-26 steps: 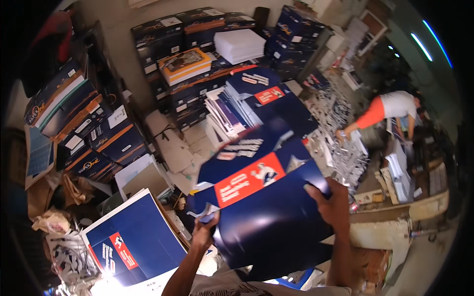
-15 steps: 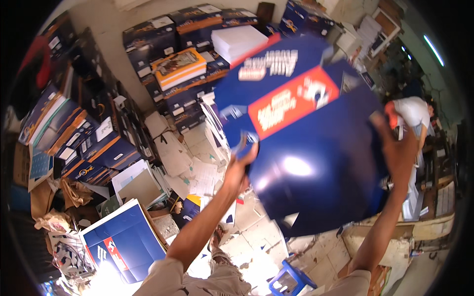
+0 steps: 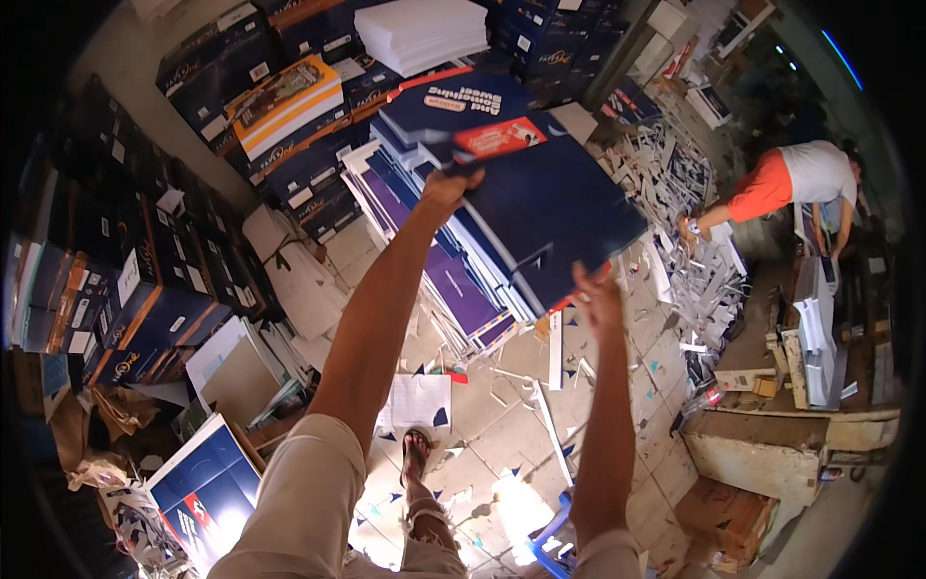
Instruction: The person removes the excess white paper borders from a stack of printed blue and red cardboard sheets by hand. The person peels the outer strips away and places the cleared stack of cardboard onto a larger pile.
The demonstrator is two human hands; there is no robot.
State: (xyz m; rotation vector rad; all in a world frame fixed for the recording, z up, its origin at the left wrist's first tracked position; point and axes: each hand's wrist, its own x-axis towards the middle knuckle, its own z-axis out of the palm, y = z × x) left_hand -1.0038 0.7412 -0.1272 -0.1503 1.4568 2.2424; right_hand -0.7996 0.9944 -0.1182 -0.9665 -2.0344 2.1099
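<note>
A batch of dark blue printed cardboard sheets (image 3: pixel 555 207) with a red panel lies on top of a tall pile of blue and purple printed sheets (image 3: pixel 449 285). My left hand (image 3: pixel 448 191) is closed on the left edge of the batch, by the red panel. At the near right corner, my right hand (image 3: pixel 600 297) has its fingers apart, close to the edge; slight blur hides whether the fingertips touch it.
Dark blue cartons (image 3: pixel 313 188) are stacked behind and left, carrying white paper (image 3: pixel 422 34) and yellow-edged sheets (image 3: pixel 289 106). Paper offcuts (image 3: pixel 694 261) heap on the right near a bending person (image 3: pixel 796 179). Scraps litter the tiled floor (image 3: pixel 492 415). A blue-printed stack (image 3: pixel 207 497) stands lower left.
The blue sheets have gone from being held up in both hands to lying on the pile. My right hand has come down and nearer, off its former grip; the left still holds the edge.
</note>
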